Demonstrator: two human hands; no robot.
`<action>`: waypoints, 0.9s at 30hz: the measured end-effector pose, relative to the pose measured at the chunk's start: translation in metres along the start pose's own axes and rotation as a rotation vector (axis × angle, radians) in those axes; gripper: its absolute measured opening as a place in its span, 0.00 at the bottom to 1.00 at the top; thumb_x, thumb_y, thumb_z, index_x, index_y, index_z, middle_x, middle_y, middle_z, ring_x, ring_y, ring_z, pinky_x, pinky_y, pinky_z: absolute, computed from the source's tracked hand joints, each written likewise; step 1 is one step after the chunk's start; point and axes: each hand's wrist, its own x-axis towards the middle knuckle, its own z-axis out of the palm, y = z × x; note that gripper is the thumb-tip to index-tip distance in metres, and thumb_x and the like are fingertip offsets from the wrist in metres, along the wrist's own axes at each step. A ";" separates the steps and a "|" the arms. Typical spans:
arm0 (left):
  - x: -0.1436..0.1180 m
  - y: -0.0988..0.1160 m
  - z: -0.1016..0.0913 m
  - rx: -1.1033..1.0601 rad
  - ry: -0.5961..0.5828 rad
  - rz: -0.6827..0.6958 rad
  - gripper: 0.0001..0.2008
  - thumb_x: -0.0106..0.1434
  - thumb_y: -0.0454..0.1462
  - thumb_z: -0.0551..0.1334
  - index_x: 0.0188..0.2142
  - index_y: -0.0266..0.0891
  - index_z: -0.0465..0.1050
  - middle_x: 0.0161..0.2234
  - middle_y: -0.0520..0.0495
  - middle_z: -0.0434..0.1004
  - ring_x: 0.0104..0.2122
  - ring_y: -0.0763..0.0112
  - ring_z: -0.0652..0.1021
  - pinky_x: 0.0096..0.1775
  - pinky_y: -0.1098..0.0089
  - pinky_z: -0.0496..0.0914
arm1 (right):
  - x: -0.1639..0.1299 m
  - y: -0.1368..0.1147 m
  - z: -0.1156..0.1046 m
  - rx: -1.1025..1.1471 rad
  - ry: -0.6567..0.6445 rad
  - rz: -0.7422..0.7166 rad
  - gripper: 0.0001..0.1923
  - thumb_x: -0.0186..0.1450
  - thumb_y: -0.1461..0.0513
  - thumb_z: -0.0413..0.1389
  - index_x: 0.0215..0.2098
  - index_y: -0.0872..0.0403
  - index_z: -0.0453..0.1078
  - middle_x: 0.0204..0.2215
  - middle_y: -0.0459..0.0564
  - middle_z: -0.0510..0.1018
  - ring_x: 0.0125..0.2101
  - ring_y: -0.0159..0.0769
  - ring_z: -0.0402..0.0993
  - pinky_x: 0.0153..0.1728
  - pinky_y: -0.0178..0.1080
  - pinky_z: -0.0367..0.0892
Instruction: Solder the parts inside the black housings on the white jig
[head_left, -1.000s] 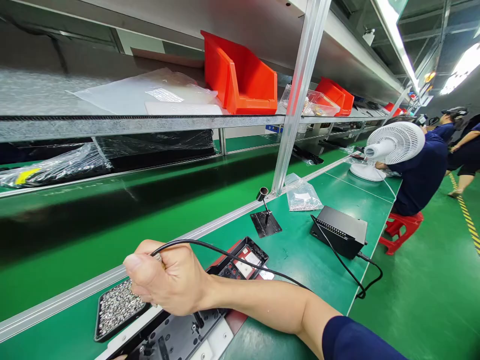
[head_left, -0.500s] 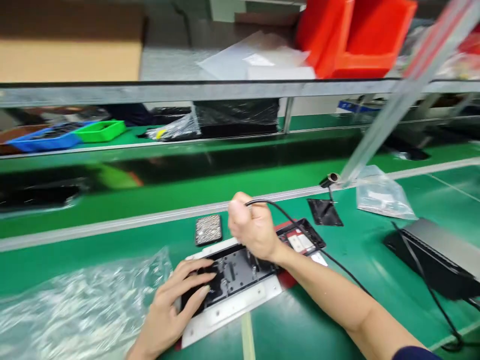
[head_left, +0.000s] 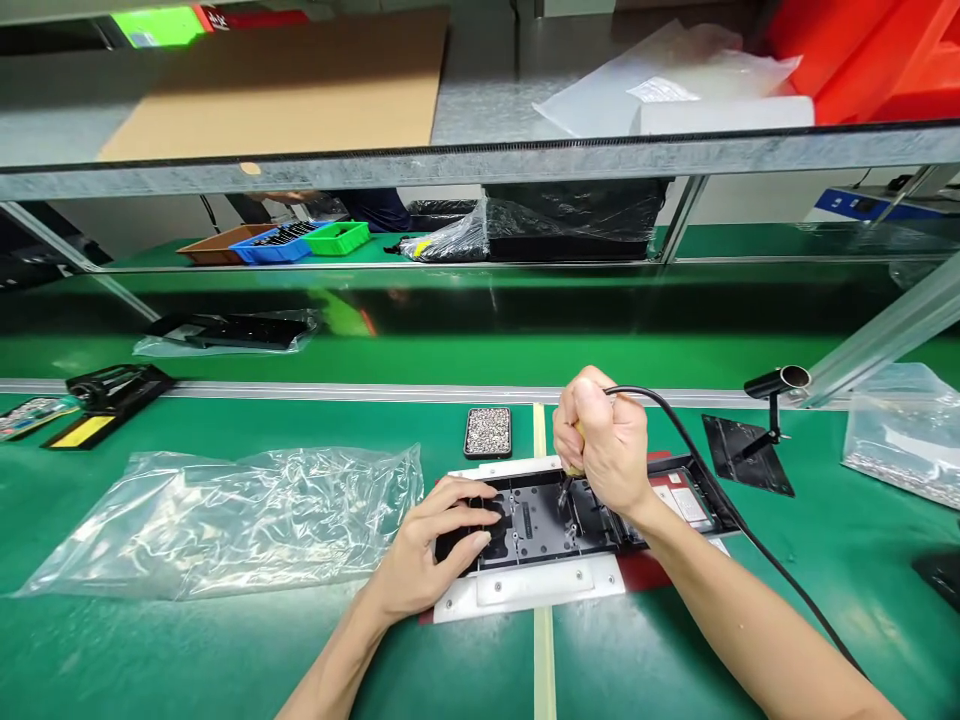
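Work on the green bench (head_left: 457,665) centres on a black housing (head_left: 536,515), which lies with its hollow side up between two white strips (head_left: 536,588), a patch of dark red base (head_left: 645,572) showing at its lower right. The person's left hand (head_left: 427,548) is laid over the housing's left end, fingers parted and reaching in over the edge, thumb apart from them. The right hand (head_left: 602,437) is closed in a tight fist around a corded tool (head_left: 574,470), held nearly upright above the middle of the housing. A bit of yellowish handle peeks out below the fist, and the tip points down into the hollow; from where I stand I can't tell whether it touches. A black cable (head_left: 705,462) arches from the top of the fist and runs down past the right forearm.

Just behind the housing sits a small black tray (head_left: 487,457) full of tiny metal pieces (head_left: 487,430). A crumpled clear plastic bag (head_left: 225,522) lies flat to the left, near the left hand. Over on the right, a black stand (head_left: 750,455) carries a short tube (head_left: 776,382), tilted sideways.
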 end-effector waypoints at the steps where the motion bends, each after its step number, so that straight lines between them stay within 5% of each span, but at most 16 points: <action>1: 0.000 0.000 0.000 -0.004 -0.003 0.001 0.11 0.76 0.35 0.61 0.53 0.44 0.81 0.57 0.40 0.77 0.57 0.56 0.75 0.60 0.51 0.68 | 0.000 0.000 0.000 0.003 0.000 -0.001 0.27 0.72 0.43 0.58 0.27 0.50 0.55 0.17 0.37 0.53 0.14 0.23 0.49 0.12 0.28 0.50; 12: -0.002 -0.004 0.001 -0.013 0.006 0.015 0.12 0.75 0.33 0.62 0.54 0.46 0.80 0.57 0.42 0.76 0.56 0.56 0.75 0.59 0.52 0.67 | 0.000 0.001 -0.002 -0.042 0.008 -0.061 0.27 0.76 0.47 0.56 0.26 0.53 0.58 0.16 0.39 0.60 0.13 0.22 0.56 0.12 0.28 0.52; 27: -0.001 -0.004 0.001 -0.010 0.009 0.027 0.12 0.75 0.33 0.62 0.53 0.46 0.80 0.57 0.42 0.76 0.56 0.56 0.75 0.59 0.52 0.68 | 0.000 0.002 0.001 0.047 -0.027 -0.076 0.26 0.75 0.48 0.57 0.26 0.52 0.55 0.16 0.37 0.56 0.13 0.22 0.52 0.12 0.26 0.50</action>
